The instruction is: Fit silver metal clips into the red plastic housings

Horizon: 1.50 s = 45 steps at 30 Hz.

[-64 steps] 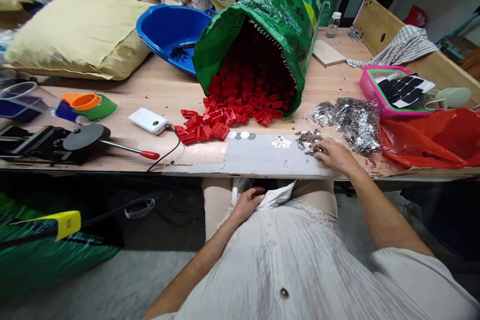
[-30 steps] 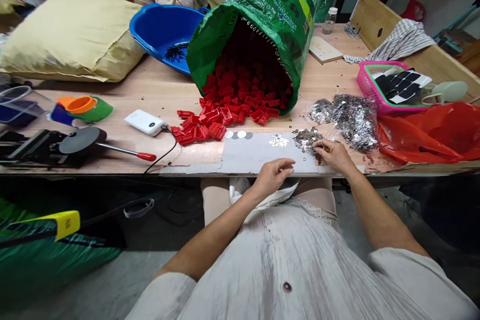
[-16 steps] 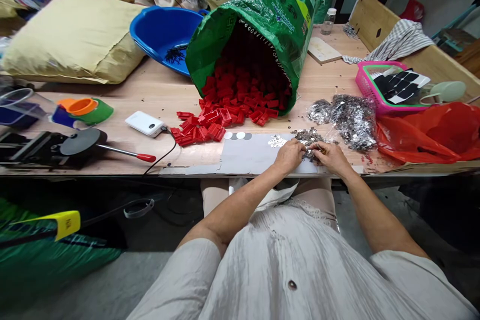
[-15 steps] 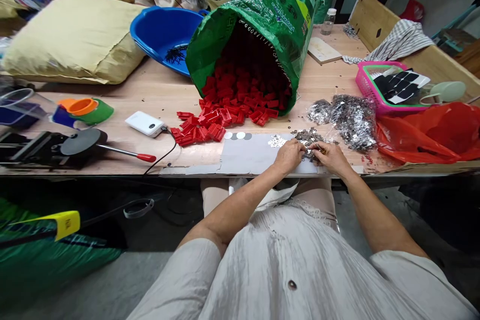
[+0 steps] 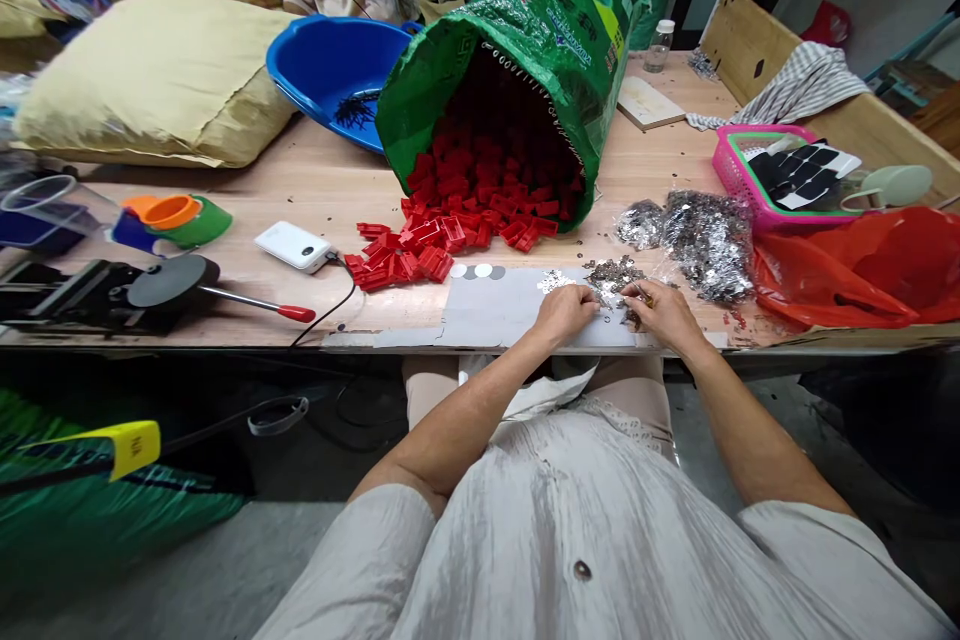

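Note:
My left hand (image 5: 568, 314) is closed in a pinch at the grey sheet (image 5: 487, 310) near the table's front edge. Whatever sits between its fingertips is too small to make out. A short gap to the right, my right hand (image 5: 666, 316) has thumb and fingers pressed together around something small and brownish that I cannot name. Just beyond both hands lies a heap of small dark metal pieces (image 5: 613, 274). A smaller pile of shiny silver pieces (image 5: 555, 280) rests on the sheet beyond my left hand.
Red plastic parts (image 5: 405, 255) spill from a green sack (image 5: 555, 30). Bagged metal pieces (image 5: 709, 240), a red plastic bag (image 5: 862, 265) and a pink basket (image 5: 739, 185) stand right. Leftward are a white power bank (image 5: 296, 247), a red-tipped lever (image 5: 296, 313) and a blue basin (image 5: 337, 50).
My left hand has drawn a little to the left, widening the gap between the hands. My right hand stays nearly in place. The view has shifted slightly.

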Each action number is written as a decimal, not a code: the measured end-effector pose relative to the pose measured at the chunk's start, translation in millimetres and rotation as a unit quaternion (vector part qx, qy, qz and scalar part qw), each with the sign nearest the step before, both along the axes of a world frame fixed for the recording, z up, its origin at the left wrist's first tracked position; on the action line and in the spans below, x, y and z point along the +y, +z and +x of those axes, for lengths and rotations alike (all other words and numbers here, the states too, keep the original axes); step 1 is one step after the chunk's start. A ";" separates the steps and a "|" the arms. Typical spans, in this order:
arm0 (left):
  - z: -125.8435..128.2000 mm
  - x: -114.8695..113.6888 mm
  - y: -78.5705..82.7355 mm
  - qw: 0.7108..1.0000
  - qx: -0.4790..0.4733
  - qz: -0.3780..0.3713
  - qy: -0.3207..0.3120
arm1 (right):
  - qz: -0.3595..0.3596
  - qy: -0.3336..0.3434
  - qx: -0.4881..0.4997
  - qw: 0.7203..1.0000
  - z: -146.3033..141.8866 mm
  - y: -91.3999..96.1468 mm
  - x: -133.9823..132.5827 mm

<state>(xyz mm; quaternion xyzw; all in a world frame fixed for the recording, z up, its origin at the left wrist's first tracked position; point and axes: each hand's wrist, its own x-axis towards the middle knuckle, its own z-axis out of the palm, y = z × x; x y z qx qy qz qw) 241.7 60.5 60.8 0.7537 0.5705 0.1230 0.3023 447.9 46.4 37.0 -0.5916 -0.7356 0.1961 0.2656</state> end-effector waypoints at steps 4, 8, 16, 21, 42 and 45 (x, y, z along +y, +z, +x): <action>-6.8 -0.1 5.2 0.999 0.031 -0.018 -0.004 | -0.010 0.027 -0.037 0.999 -6.8 3.3 -1.5; -8.7 -0.2 7.4 0.998 0.060 -0.023 -0.020 | -0.014 0.039 -0.031 0.999 -16.2 10.0 -2.9; -6.5 -2.4 5.5 0.998 0.047 -0.020 -0.031 | -0.039 0.039 0.006 0.998 -19.0 15.9 -2.2; -4.5 -5.3 5.8 0.999 0.035 -0.015 -0.038 | -0.046 0.082 0.012 0.995 -26.7 19.1 -4.0; -8.9 -2.3 1.9 0.998 0.056 -0.014 -0.005 | -0.064 0.022 -0.085 0.994 -14.8 14.0 -1.3; -8.8 -2.2 0.8 0.998 0.066 -0.008 0.010 | -0.035 0.004 -0.127 0.991 -18.0 14.0 3.8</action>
